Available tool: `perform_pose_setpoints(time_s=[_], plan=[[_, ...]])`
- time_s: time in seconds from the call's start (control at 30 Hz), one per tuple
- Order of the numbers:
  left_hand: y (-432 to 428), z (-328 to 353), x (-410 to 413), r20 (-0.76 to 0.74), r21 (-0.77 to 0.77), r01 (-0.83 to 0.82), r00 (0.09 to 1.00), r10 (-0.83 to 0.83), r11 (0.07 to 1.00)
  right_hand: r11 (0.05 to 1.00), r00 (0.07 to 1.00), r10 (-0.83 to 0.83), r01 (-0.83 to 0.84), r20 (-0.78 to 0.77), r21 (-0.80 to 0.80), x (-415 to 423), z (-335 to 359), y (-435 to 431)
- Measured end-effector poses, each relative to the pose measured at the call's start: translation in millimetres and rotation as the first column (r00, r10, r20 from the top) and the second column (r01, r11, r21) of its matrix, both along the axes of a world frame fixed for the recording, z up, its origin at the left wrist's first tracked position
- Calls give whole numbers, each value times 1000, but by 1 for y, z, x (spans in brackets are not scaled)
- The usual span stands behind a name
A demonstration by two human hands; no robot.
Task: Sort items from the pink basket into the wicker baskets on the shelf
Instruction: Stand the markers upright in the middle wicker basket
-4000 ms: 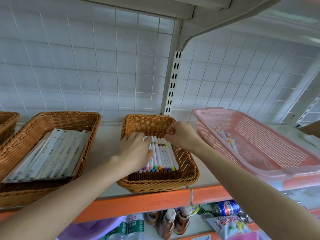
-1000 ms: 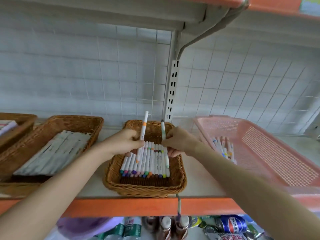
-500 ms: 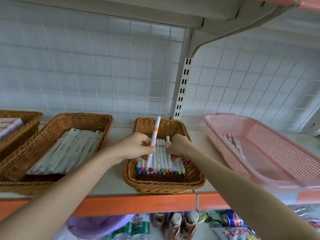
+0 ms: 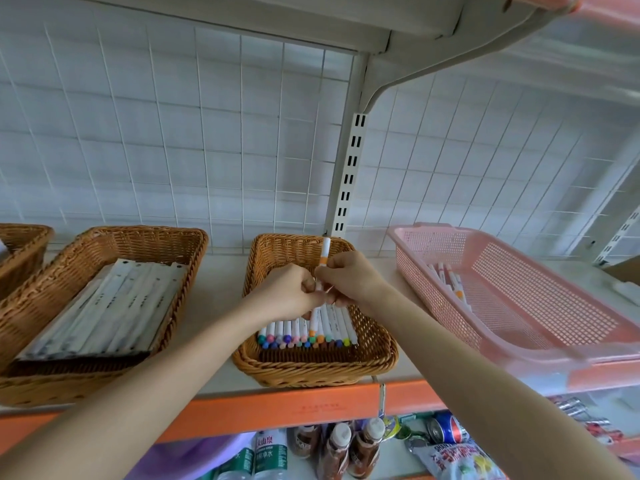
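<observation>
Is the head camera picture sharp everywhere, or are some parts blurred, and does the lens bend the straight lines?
Head view: the left hand, the right hand and the orange-banded marker are sharp. The near rim of the pink basket at the right edge is smeared. The lines of the wire grid fan out and bow, as with a wide-angle lens. The light is soft and without glare.

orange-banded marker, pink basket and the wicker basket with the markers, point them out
orange-banded marker (image 4: 324, 261): head view, on its orange band near the top end.
pink basket (image 4: 540, 299): head view, on the bare mesh floor.
wicker basket with the markers (image 4: 311, 370): head view, on the front wall.
</observation>
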State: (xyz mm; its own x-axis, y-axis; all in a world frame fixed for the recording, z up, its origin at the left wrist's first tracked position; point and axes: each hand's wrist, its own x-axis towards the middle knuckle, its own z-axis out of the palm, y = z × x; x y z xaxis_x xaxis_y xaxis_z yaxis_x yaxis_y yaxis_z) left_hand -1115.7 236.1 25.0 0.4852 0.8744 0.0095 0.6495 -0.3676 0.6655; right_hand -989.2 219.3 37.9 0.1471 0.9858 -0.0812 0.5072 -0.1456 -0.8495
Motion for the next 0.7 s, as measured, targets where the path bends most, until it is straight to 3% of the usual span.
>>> perform_pose_setpoints(time_s=[0.1,0.23,0.37,0.5,0.7], plan=[[-3,-3,8,-53,124,43,998,-37,991,996,994,-65,60,87,61,5,-1,0],[-3,-12,2,-288,324,127,957,-31,937,991,971,-96,73,218,110,15,-3,6],[-6,-25,-4,-512,369,198,859,21,908,999,916,-19,36,400,-36,17,-9,18],[-8,-29,-8,-559,382,210,828,44,900,986,850,57,33,524,-161,13,-18,31],[-11,-28,-7,-546,387,191,836,58,902,977,752,83,67,654,-201,8,-29,44]])
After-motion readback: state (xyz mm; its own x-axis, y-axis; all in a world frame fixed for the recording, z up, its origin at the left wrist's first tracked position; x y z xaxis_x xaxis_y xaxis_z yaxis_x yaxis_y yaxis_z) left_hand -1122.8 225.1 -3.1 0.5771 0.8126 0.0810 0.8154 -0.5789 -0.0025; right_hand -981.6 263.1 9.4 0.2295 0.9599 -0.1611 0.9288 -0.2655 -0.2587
